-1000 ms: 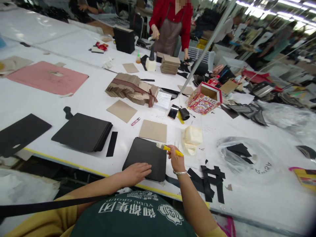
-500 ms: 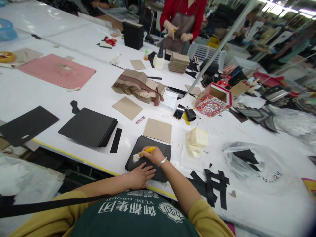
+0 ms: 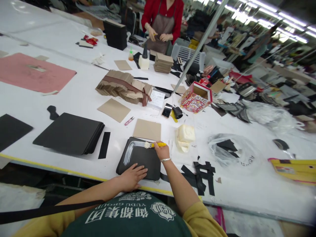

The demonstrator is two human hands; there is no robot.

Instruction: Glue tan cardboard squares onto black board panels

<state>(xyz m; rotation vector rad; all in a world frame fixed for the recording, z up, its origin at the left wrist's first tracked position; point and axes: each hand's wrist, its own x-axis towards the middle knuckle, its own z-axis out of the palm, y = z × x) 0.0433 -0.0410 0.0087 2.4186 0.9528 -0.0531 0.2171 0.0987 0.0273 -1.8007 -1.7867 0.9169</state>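
Note:
My right hand (image 3: 162,151) grips the yellow handle of a paintbrush (image 3: 149,144). Its pale bristles rest on the top edge of a black panel (image 3: 145,159), the uppermost of a small stack. A wet white streak (image 3: 129,149) runs along the panel's left side and its far edge. Near the front edge, my left hand (image 3: 134,176) lies flat with fingers spread on the same panel. Just beyond it is a beige board (image 3: 147,129). A cut-open cream plastic jug (image 3: 185,135) stands to the right of the board.
A taller stack of black panels (image 3: 70,133) lies left, beside a black strip (image 3: 104,144). Black strips (image 3: 199,174) and a plastic bag (image 3: 229,149) are on the right. Farther back are tied beige boards (image 3: 123,86), a phone (image 3: 167,110), a red box (image 3: 197,97) and a co-worker (image 3: 161,24).
My right hand has swept the brush away from me and to the right across the panel, and a white streak now shows there. My left hand stays on the panel. The view has shifted right.

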